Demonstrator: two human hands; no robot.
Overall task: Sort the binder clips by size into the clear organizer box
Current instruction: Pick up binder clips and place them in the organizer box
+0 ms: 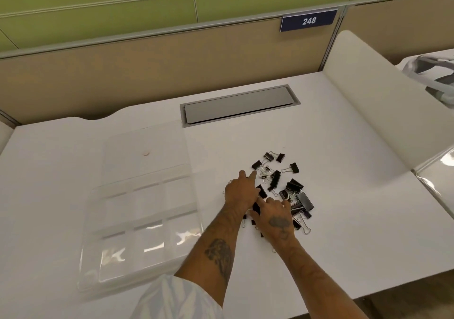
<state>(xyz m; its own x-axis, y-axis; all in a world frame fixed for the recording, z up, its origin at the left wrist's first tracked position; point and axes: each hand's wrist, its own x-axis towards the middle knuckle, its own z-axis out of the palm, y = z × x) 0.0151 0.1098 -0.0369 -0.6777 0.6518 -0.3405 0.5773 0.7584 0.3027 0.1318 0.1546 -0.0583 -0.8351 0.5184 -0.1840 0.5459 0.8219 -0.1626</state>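
A pile of black binder clips [290, 190] of different sizes lies on the white desk [344, 220], right of centre. My left hand [242, 192] rests palm down on the pile's left edge, fingers apart, index finger touching a small clip [256, 165]. My right hand [274, 216] lies flat on the near side of the pile with fingers spread, hiding several clips. Neither hand visibly grips a clip. The clear organizer box [147, 220] sits to the left with empty compartments, its lid [145, 144] folded open behind it.
A grey cable hatch [239, 103] is set into the desk behind the pile. A white curved divider [363, 97] bounds the desk on the right, with a clear plastic item [439, 171] beyond it. A small tan disc [146, 153] lies on the lid.
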